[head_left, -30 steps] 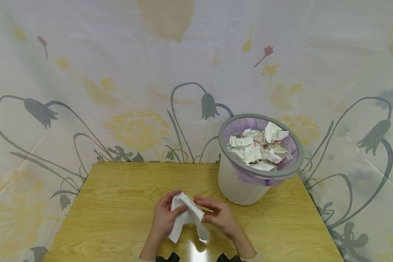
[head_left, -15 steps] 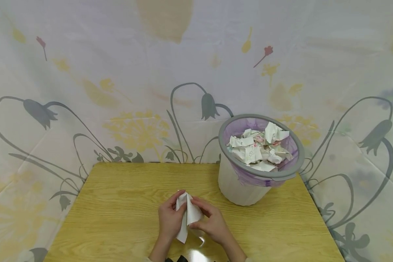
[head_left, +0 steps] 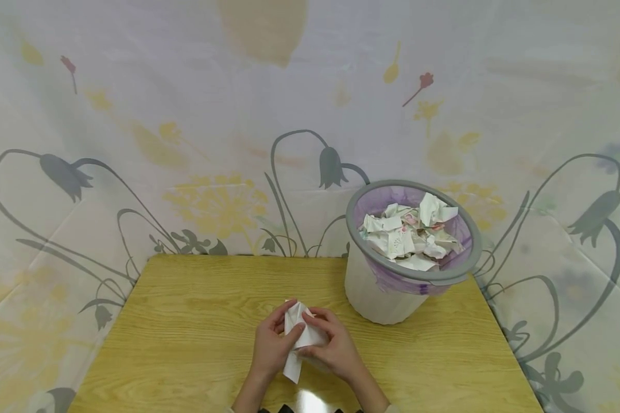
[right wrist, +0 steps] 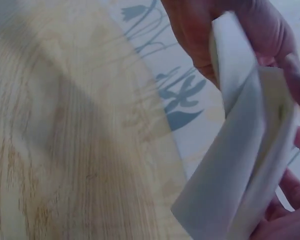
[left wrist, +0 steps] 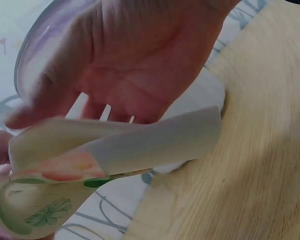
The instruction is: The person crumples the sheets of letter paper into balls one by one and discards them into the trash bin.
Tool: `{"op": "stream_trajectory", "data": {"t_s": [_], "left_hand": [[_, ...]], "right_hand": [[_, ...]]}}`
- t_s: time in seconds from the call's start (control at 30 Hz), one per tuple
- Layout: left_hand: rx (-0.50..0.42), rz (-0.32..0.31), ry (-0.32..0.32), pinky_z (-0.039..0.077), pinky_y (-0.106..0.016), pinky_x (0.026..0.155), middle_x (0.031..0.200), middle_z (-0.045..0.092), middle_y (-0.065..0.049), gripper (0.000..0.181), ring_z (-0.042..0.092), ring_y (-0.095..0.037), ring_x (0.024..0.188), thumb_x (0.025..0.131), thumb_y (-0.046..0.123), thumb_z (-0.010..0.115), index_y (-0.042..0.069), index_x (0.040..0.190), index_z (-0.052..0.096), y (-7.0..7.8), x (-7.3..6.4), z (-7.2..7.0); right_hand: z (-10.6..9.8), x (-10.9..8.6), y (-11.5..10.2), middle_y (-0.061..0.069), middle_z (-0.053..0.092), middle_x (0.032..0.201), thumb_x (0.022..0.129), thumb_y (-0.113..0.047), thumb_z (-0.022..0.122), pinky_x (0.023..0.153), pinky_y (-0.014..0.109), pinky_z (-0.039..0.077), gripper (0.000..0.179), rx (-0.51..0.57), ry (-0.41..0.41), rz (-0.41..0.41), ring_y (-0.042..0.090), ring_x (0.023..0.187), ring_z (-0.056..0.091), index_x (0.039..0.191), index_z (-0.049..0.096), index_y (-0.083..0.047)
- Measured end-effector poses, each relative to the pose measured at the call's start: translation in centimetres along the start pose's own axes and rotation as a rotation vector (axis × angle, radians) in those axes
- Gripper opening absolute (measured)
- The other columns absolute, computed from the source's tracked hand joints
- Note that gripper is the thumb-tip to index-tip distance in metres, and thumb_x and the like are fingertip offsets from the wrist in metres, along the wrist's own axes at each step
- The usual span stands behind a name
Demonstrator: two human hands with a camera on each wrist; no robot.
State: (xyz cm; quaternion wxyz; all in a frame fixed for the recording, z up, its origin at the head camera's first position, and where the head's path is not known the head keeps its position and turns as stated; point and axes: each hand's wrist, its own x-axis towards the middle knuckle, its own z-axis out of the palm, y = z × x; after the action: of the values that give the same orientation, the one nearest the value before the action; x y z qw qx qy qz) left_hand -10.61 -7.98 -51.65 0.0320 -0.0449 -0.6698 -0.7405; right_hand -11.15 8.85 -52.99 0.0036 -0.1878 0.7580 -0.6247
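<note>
Between both hands, low over the table, is a folded white paper (head_left: 314, 336), its lower flap hanging down. My left hand (head_left: 271, 347) pinches its left side, thumb on the near face. On the other side my right hand (head_left: 338, 351) holds the paper with bent fingers and thumb. In the left wrist view the paper (left wrist: 162, 145) curls over, showing a printed inner face with an orange-pink flower and green leaves; the right palm (left wrist: 140, 75) is behind it. Plain white folds of the paper (right wrist: 225, 170) fill the right wrist view, with the left hand (right wrist: 240, 30) above.
A white bin (head_left: 372, 295) with a grey rim and purple liner stands at the table's back right. Several crumpled papers (head_left: 400, 241) are heaped in it. The wooden table (head_left: 196, 321) ends at a flower-printed cloth backdrop (head_left: 212, 115).
Both hands have drawn closer together, the left moving rightward. The paper was spread wider between them and is now folded into a smaller bundle. The bin has stayed put.
</note>
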Motion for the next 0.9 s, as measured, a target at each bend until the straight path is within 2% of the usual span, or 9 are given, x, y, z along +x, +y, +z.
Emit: {"op": "stream_trajectory", "data": {"t_s": [0.1, 0.2, 0.37, 0.5, 0.57, 0.63, 0.73, 0.8, 0.9], "left_hand": [[-0.011, 0.02, 0.003, 0.06, -0.033, 0.068, 0.118, 0.065, -0.029, 0.042, 0.069, -0.032, 0.097, 0.09, -0.005, 0.07, -0.003, 0.131, 0.061, -0.13, 0.06, 0.05], [-0.017, 0.056, 0.007, 0.06, -0.032, 0.068, 0.116, 0.066, -0.028, 0.037, 0.07, -0.029, 0.095, 0.088, -0.01, 0.068, -0.005, 0.125, 0.064, -0.29, 0.14, 0.16], [0.027, 0.131, 0.033, 0.057, -0.024, 0.075, 0.11, 0.07, -0.023, 0.031, 0.068, -0.017, 0.097, 0.084, -0.016, 0.068, -0.006, 0.113, 0.07, -0.61, 0.15, 0.42], [0.077, 0.153, 0.045, 0.056, -0.024, 0.076, 0.105, 0.073, -0.017, 0.031, 0.067, -0.014, 0.098, 0.08, -0.019, 0.066, -0.003, 0.106, 0.074, -0.78, 0.14, 0.58], [0.1, 0.145, 0.04, 0.056, -0.025, 0.074, 0.102, 0.074, -0.015, 0.037, 0.068, -0.015, 0.094, 0.08, -0.02, 0.066, -0.001, 0.111, 0.073, -0.78, 0.13, 0.63], [0.122, 0.141, 0.031, 0.057, -0.026, 0.073, 0.098, 0.074, -0.016, 0.049, 0.069, -0.017, 0.09, 0.08, -0.019, 0.066, 0.0, 0.125, 0.067, -0.81, 0.11, 0.65], [0.141, 0.123, 0.028, 0.057, -0.025, 0.07, 0.097, 0.073, -0.02, 0.059, 0.07, -0.018, 0.085, 0.081, -0.017, 0.067, -0.001, 0.137, 0.058, -0.88, -0.02, 0.68], [0.157, 0.118, 0.044, 0.056, -0.024, 0.073, 0.1, 0.073, -0.019, 0.052, 0.07, -0.017, 0.089, 0.083, -0.013, 0.07, -0.003, 0.133, 0.061, -0.95, -0.13, 0.76], [0.167, 0.128, 0.068, 0.054, -0.022, 0.082, 0.105, 0.074, -0.013, 0.03, 0.069, -0.015, 0.098, 0.084, -0.01, 0.072, -0.003, 0.113, 0.073, -1.0, -0.33, 0.99]], "right_hand": [[-0.13, -0.05, 0.32, 0.014, 0.055, 0.136, 0.086, -0.007, 0.077, 0.1, 0.031, 0.045, 0.045, 0.001, -0.001, -0.027, 0.035, 0.125, 0.05, 0.129, 0.066, -0.003], [-0.25, -0.01, 0.4, 0.019, 0.059, 0.13, 0.092, -0.004, 0.07, 0.094, 0.03, 0.051, 0.038, 0.061, 0.044, -0.008, 0.033, 0.117, 0.057, 0.129, 0.063, 0.0], [-0.43, 0.19, 0.12, 0.022, 0.064, 0.118, 0.09, -0.004, 0.073, 0.081, 0.029, 0.057, 0.041, 0.104, 0.11, 0.063, 0.03, 0.103, 0.065, 0.129, 0.062, 0.004], [-0.58, 0.43, 0.04, 0.019, 0.068, 0.111, 0.091, -0.008, 0.073, 0.074, 0.026, 0.057, 0.031, 0.048, 0.091, 0.11, 0.025, 0.093, 0.069, 0.12, 0.068, 0.004], [-0.64, 0.55, 0.04, 0.017, 0.071, 0.105, 0.093, -0.009, 0.071, 0.071, 0.025, 0.056, 0.027, 0.011, 0.07, 0.128, 0.022, 0.088, 0.07, 0.116, 0.07, 0.004], [-0.65, 0.66, 0.01, 0.015, 0.073, 0.099, 0.094, -0.01, 0.07, 0.068, 0.024, 0.056, 0.024, -0.021, 0.062, 0.147, 0.018, 0.084, 0.07, 0.113, 0.071, 0.004], [-0.6, 0.77, 0.05, 0.013, 0.074, 0.093, 0.093, -0.007, 0.069, 0.065, 0.023, 0.054, 0.02, -0.037, 0.087, 0.172, 0.016, 0.079, 0.069, 0.109, 0.072, 0.004], [-0.49, 0.78, 0.08, 0.013, 0.073, 0.093, 0.091, -0.005, 0.071, 0.062, 0.023, 0.054, 0.017, -0.035, 0.112, 0.195, 0.015, 0.076, 0.069, 0.106, 0.073, 0.004], [-0.31, 0.68, 0.22, 0.013, 0.073, 0.093, 0.088, 0.0, 0.071, 0.059, 0.022, 0.053, 0.016, -0.051, 0.137, 0.204, 0.01, 0.07, 0.067, 0.103, 0.075, 0.003]]}}
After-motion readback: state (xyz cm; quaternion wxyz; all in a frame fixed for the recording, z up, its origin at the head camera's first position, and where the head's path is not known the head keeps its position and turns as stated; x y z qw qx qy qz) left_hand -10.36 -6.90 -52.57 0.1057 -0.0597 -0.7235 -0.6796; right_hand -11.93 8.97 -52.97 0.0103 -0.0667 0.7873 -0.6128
